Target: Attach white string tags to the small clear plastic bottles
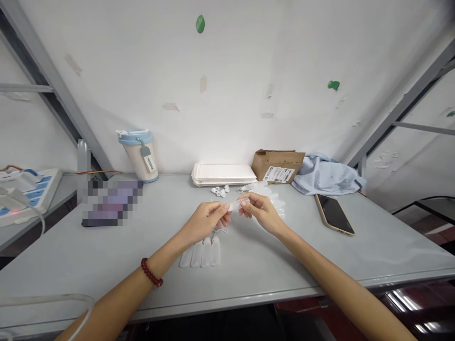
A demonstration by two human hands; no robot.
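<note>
Over the middle of the table, a small translucent plastic bottle (236, 205) is held between my two hands. My left hand (208, 217) pinches its left end, and my right hand (262, 211) grips the right end with fingertips. Several similar translucent bottles (206, 254) lie in a row below my left hand, with thin cord at their tops. Beyond my right hand lie more of these bottles (279, 204), partly hidden by it. Several small white caps (222, 191) sit in a cluster just past the held bottle.
On the grey table (270, 270), a white flat stack (224, 173), an open cardboard box (277, 166) and a light blue cloth (323, 175) stand along the wall. A phone (334, 214) is at right. A tumbler (139, 156) stands at left, near a power strip (35, 194).
</note>
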